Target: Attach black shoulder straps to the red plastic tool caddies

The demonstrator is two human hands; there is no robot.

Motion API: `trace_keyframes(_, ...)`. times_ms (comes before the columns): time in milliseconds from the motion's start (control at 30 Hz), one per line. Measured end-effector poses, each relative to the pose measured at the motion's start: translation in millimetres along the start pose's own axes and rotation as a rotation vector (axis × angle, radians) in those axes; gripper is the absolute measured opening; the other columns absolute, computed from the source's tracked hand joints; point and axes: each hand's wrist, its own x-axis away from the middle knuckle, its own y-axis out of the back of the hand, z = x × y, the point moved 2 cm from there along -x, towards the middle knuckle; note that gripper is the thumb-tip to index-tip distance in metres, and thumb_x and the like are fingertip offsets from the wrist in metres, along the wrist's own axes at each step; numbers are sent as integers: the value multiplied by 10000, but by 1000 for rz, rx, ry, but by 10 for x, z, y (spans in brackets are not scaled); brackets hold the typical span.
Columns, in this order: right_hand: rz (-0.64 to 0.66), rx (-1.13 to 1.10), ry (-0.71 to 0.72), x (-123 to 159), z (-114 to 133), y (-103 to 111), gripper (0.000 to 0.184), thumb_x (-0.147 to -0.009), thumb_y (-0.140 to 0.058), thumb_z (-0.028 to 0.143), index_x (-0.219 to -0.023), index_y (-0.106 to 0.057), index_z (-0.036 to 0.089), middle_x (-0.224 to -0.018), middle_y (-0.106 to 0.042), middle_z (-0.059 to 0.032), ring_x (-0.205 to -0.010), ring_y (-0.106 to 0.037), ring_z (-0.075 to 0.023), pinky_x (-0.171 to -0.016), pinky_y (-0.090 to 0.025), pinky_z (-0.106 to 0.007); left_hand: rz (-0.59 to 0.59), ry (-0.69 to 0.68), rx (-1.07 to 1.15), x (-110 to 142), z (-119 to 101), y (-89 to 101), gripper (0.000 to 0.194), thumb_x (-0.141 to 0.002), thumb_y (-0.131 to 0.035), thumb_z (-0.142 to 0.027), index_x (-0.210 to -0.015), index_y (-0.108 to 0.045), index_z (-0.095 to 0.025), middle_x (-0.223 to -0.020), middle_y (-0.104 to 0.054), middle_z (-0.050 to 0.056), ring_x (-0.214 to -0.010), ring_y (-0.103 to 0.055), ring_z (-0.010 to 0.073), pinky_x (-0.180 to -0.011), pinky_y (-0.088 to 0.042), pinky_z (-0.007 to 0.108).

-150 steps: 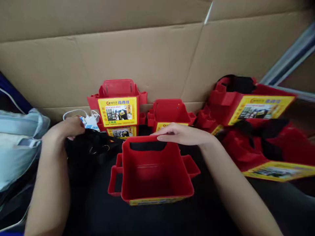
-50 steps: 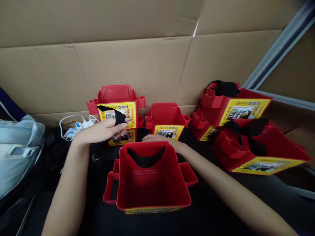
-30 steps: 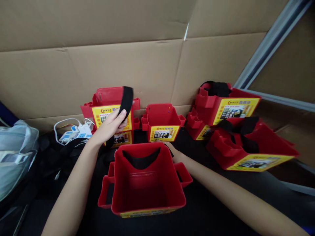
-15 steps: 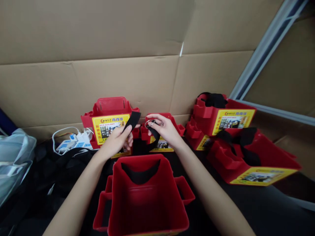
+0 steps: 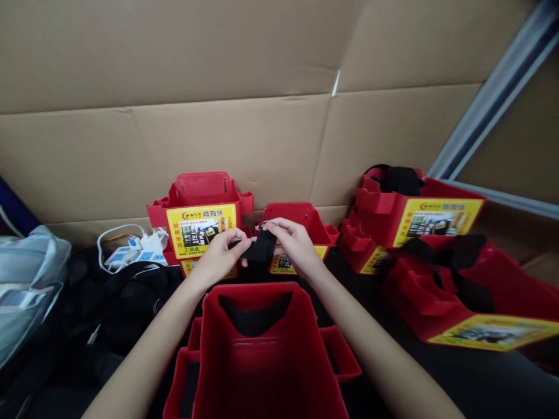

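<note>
Just beyond the near red plastic tool box (image 5: pixel 271 361), both of my hands work on a black webbing strap (image 5: pixel 260 247). My left hand (image 5: pixel 222 253) pinches one part of it between thumb and fingers. My right hand (image 5: pixel 294 244) grips the strap where it meets a metal ring (image 5: pixel 269 222), which shows above the fingertips. Inside the back wall of the near box, a strap section (image 5: pixel 255 317) sags in a curve. How the held strap passes through the ring is hidden by my fingers.
Stacked red boxes with yellow labels (image 5: pixel 201 230) stand by the cardboard wall (image 5: pixel 227 151). More boxes (image 5: pixel 437 218) are at right, black straps lying in them. At left are a white power strip (image 5: pixel 140 251), dark straps (image 5: pixel 126 302) and a pale plastic bag (image 5: pixel 30 285).
My left hand has brought its strap end rightward and down to my right hand, so the two now meet at the ring. The view has shifted slightly.
</note>
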Motion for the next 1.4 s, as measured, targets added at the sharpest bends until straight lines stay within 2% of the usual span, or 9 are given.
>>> trace_keyframes(67, 16, -78, -25, 8, -21, -42, 221, -717, -606, 389, -757, -608, 172, -942, -669, -54, -727, -661, -177, -580, -552, -290, -36, 39, 96, -23, 43, 24, 153, -710, -616, -259, -715, -492, -168, -559, -529, -48, -450, -486, 71, -425, -367, 168)
trace_keyframes(133, 22, -150, -42, 9, -41, -72, 275, -739, -580, 433, -757, -618, 161, -1011, -655, -76, -751, -660, -180, -588, -556, -292, -137, 40, 161, -36, 57, 52, 211, -661, -653, -228, -697, -454, -169, -568, -513, -60, -438, -460, 54, -416, -373, 156)
trace_keyframes(200, 41, -203, -61, 11, -54, -95, 307, -768, -548, 444, -808, -637, 153, -1058, -641, -98, -767, -660, -185, -597, -558, -299, -226, 25, 178, -41, 55, 64, 244, -644, -660, -213, -681, -423, -170, -557, -481, -73, -422, -432, 40, -407, -380, 148)
trace_keyframes(267, 75, -203, -73, 23, -54, -114, 298, -776, -554, 411, -884, -654, 152, -1073, -638, -108, -798, -659, -189, -616, -558, -299, -254, 6, 161, -43, 49, 57, 256, -643, -654, -208, -667, -402, -171, -559, -470, -74, -429, -433, 38, -406, -394, 145)
trace_keyframes(533, 122, -68, -12, 92, 4, -134, 267, -711, -638, 342, -921, -688, 186, -1084, -641, -68, -920, -626, -171, -727, -544, -285, -252, -68, 72, -40, 58, 46, 239, -642, -637, -205, -656, -402, -164, -662, -509, -39, -540, -512, 67, -464, -496, 186)
trace_keyframes(733, 124, 20, 70, 61, 14, -121, 252, -635, -695, 278, -871, -657, 196, -977, -650, -22, -837, -629, -136, -649, -554, -234, -243, -126, 171, -29, 33, 38, 273, -662, -633, -239, -672, -370, -171, -731, -504, -33, -620, -515, 78, -539, -538, 234)
trace_keyframes(1033, 118, -2, 57, 53, 39, -105, 256, -649, -684, 304, -822, -534, 189, -758, -595, 30, -693, -611, -100, -584, -549, -226, -239, -297, -1, -28, -18, 73, 307, -663, -647, -191, -618, -344, -177, -683, -519, -32, -639, -491, 92, -622, -432, 217)
trace_keyframes(1300, 157, 55, 85, 24, -52, -125, 252, -671, -635, 367, -758, -486, 184, -674, -557, 39, -639, -588, -102, -576, -555, -262, -231, -313, -53, -37, -17, 125, 310, -658, -644, -159, -608, -339, -175, -649, -484, -41, -627, -458, 90, -611, -384, 211)
trace_keyframes(1400, 169, 142, 164, 29, -56, -99, 222, -720, -586, 375, -787, -487, 187, -709, -566, 19, -659, -594, -118, -580, -543, -265, -177, -275, -55, -21, -42, 97, 264, -672, -641, -165, -655, -377, -174, -677, -495, -35, -644, -471, 88, -618, -400, 211)
